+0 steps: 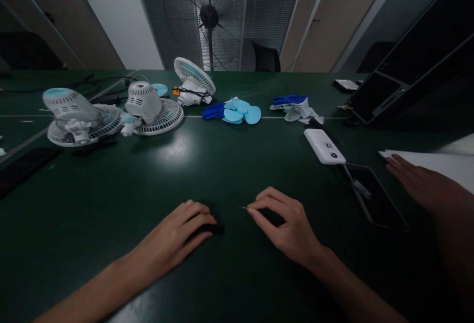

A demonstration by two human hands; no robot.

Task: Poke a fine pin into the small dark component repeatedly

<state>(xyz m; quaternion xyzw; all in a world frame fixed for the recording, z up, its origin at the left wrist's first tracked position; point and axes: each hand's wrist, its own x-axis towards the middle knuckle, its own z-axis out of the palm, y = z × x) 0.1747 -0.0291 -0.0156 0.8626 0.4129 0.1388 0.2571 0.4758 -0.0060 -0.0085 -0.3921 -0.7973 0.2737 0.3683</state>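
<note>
Over the dark green table, my left hand is curled with its fingers round a small black object, whose nature is hard to tell in the dim light. My right hand pinches a thin, pale, pin-like piece between thumb and index finger, its tip pointing left toward my left hand. A gap of bare table separates the two hands.
White fan parts stand at the back left. Light blue fan blades lie by blue-white gloves. On the right are a white power bank, a dark phone, another person's hand on paper, and a black case.
</note>
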